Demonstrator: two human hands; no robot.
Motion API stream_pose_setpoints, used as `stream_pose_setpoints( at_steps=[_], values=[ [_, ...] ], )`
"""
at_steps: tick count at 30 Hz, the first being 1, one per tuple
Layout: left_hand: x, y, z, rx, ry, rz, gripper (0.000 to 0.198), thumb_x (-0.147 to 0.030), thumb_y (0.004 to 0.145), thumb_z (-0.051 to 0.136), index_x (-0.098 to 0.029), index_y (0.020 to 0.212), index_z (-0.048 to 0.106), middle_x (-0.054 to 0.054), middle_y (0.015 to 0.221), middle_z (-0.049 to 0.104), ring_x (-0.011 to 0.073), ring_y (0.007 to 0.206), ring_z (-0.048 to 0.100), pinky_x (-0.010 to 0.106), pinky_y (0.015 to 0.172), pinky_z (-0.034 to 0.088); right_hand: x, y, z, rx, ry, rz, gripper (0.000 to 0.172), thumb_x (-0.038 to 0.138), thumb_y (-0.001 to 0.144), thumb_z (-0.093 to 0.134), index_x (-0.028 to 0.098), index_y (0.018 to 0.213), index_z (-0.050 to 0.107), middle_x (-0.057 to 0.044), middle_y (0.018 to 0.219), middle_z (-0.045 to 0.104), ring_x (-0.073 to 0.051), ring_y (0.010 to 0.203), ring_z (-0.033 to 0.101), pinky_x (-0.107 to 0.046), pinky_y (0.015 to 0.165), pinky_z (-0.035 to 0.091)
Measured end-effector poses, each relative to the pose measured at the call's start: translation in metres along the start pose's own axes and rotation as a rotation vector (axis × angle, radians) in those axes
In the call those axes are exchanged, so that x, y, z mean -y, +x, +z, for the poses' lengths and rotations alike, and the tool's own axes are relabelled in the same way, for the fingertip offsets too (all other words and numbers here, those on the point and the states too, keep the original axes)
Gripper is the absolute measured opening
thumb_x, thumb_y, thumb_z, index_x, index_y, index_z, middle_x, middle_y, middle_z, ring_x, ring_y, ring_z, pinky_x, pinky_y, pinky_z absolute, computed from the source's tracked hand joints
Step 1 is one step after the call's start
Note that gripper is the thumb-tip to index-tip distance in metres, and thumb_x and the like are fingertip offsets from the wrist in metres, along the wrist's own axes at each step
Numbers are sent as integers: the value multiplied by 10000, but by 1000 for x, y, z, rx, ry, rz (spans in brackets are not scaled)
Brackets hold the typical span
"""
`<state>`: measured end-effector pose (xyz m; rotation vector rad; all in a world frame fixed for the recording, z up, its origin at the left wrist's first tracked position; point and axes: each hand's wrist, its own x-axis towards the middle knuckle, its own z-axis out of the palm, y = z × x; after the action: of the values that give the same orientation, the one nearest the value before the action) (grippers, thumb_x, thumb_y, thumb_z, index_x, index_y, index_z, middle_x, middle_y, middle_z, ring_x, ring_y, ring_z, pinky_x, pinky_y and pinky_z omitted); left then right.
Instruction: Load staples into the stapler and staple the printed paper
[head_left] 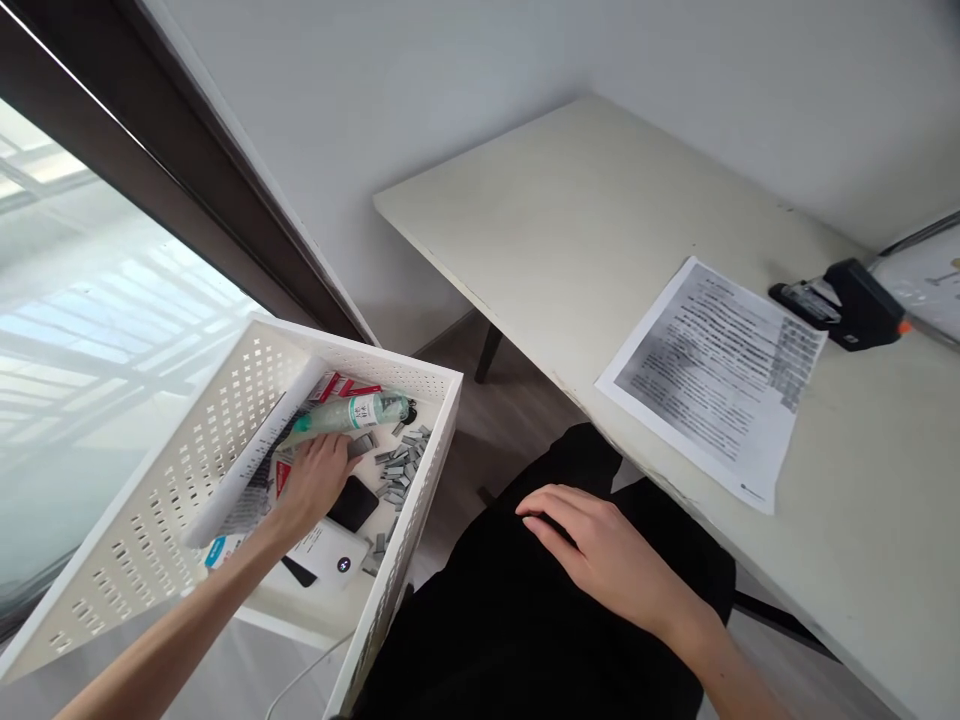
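Observation:
My left hand (319,475) reaches down into a white perforated basket (442,420). Its fingers are bent together at a small grey metal piece (364,444), their tips partly hidden. Many similar loose grey pieces (403,465) are scattered along the basket's right side. Just beyond the hand lies a green-tinted clear bottle (352,412) with a white label. A dark flat item (354,503) and a white box (330,550) are beside and below the wrist. Over my dark-clothed lap, my right hand (581,535) rests with thumb and fingers apart, holding nothing.
A rolled printed sheet (255,450) leans inside the basket, near red-and-white packets (349,387). On the pale table (525,220) lie a printed page (712,385) and a black device (862,305) with an orange tip. A window (90,300) is at left.

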<state>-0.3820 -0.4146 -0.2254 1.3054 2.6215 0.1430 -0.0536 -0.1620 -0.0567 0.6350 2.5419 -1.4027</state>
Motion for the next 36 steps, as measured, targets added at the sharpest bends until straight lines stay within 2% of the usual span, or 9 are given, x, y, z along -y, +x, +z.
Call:
stream_pose_setpoints(
  at_steps=[4,8,12,16,19,23,27,31,36],
  values=[
    [-5,-13,-26,-15,45,38,409,-461,1054,380,-131,1105,616,241,1054,712,440,1036,695,546,915,532,-5,-17,-7,-3,36,36,273,394,1112,447,319,1174,702,8,1187,733,-194,1097,711,-367,981,584],
    [-35,-26,-93,-156,85,156,447,-473,1095,362,-129,1335,517,209,1213,678,371,1021,722,495,857,590,-13,-34,-12,-29,75,32,269,401,1113,444,315,1155,695,16,1189,729,-178,1099,709,-344,983,583],
    [-103,-23,-165,-321,10,380,393,-381,1103,449,-198,1451,440,183,1332,636,329,1102,714,463,887,615,-19,-53,-16,-103,155,-3,251,410,1108,462,318,1124,696,18,1187,733,-168,1083,717,-308,947,594],
    [-195,3,-195,-379,-64,642,413,-375,1094,515,-231,1476,451,139,1302,664,315,1154,711,455,941,621,-19,-81,-28,-275,263,-67,218,384,1098,494,311,1114,699,9,1140,747,-160,1020,728,-273,859,609],
    [-272,26,-189,-323,-123,898,441,-357,1105,513,-188,1501,418,156,1299,679,293,1159,721,431,957,626,-24,-107,-43,-554,306,-78,211,359,1091,505,298,1115,705,-7,1073,755,-162,937,732,-272,797,609],
    [-373,44,-163,-257,-194,1217,439,-359,1119,481,-144,1489,383,180,1277,710,300,1168,726,452,955,629,-47,-146,-61,-971,294,22,178,345,1073,543,285,1109,707,-11,960,747,-156,841,720,-272,763,602],
    [-456,48,-130,-258,-215,1376,412,-341,1121,477,-115,1455,389,161,1149,742,296,1076,750,449,905,628,-78,-184,-72,-1171,124,170,170,329,1061,562,280,1133,708,-7,892,713,-142,736,664,-259,670,565],
    [-512,45,-100,-302,-217,1460,385,-334,1111,501,-99,1407,428,150,1095,737,291,1021,746,427,880,603,-107,-212,-75,-1224,-59,293,171,324,1057,558,259,1101,710,-13,846,657,-136,660,588,-256,580,510],
    [-541,40,-83,-259,-279,1450,333,-319,1103,523,-132,1371,457,132,1131,734,283,1062,721,429,920,573,-132,-228,-75,-1221,-122,354,153,321,1051,574,246,1029,705,-23,863,643,-134,684,587,-229,514,463]
  ],
)
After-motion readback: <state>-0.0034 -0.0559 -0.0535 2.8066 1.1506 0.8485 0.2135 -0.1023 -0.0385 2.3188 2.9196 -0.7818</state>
